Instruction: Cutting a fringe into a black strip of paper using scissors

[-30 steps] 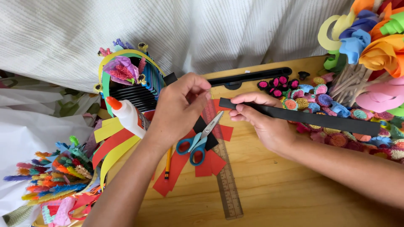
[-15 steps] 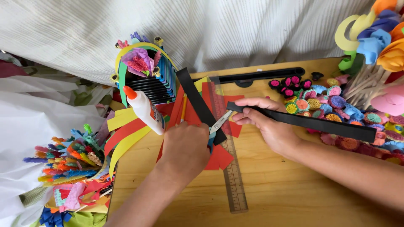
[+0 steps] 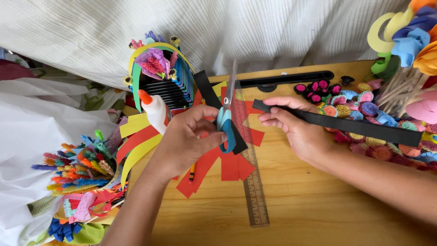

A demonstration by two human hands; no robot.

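My left hand (image 3: 189, 139) grips blue-handled scissors (image 3: 226, 114), their blades pointing up and away from me over the wooden table (image 3: 318, 200). My right hand (image 3: 296, 125) pinches one end of a long black paper strip (image 3: 346, 124) that stretches out to the right. A second black strip (image 3: 211, 98) lies slanted under the scissors, on top of red paper pieces (image 3: 227, 164). A clear ruler (image 3: 252, 182) runs along the table between my hands.
A white glue bottle with an orange cap (image 3: 152, 109) lies left of my left hand, beside yellow and red strips (image 3: 136, 146). A pencil (image 3: 192, 172) peeks out below. Colourful rolled paper flowers (image 3: 359, 107) crowd the right; a paper-decorated black holder (image 3: 161, 75) stands behind, fringed crafts (image 3: 77, 168) at left.
My left hand picked the scissors up off the red paper and turned their blades upward. The right hand kept hold of the black strip. The view shifted slightly.
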